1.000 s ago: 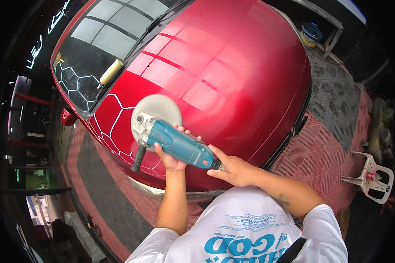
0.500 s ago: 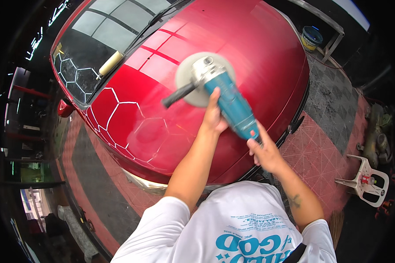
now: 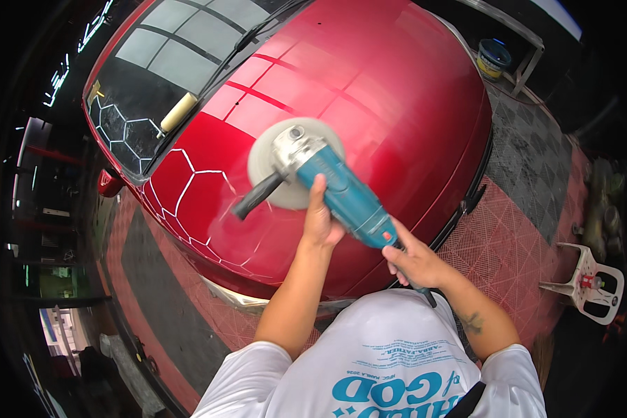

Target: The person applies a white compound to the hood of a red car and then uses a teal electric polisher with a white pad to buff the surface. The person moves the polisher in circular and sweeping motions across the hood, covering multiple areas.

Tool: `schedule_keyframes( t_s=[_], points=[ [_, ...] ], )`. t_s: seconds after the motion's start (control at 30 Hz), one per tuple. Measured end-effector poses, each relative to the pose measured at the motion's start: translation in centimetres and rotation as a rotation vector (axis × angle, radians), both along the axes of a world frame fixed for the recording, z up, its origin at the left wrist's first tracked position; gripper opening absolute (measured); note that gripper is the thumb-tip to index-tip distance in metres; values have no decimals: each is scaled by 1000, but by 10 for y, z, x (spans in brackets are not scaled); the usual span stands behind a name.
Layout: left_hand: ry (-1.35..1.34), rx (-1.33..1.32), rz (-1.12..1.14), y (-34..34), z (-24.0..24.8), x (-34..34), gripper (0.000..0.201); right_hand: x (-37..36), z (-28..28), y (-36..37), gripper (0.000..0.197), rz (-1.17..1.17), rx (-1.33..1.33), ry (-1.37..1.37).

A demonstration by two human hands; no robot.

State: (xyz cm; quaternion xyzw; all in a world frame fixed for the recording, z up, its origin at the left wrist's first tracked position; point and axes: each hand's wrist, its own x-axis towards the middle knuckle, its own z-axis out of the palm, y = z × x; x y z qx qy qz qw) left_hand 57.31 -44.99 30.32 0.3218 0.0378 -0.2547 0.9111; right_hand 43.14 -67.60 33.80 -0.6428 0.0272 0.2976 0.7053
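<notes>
Left hand (image 3: 320,223) grips the body of the blue polisher (image 3: 334,191), right hand (image 3: 414,261) wraps its rear handle, and the white pad (image 3: 272,150) sits flat on the red car bonnet (image 3: 369,90).

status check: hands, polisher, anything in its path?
Left hand grips polisher body; right hand on rear grip. Pad flat on red hood. Hood around pad bare.

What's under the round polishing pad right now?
The polishing pad lies flat on the red car hood, with hazy smears on the paint beside it. The paint directly beneath is covered. The left hand and right hand grip the blue polisher.
</notes>
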Motion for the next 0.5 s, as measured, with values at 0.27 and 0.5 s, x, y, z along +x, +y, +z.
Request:
schedule_keyframes(
  t_s=[0.27,0.5],
  points=[
    [13,89,326,113,1,-53,88,27,11,66,102,317,-56,-34],
    [-22,-8,292,122,6,-50,85,25,-1,80,99,271,-104,-175]
  ],
)
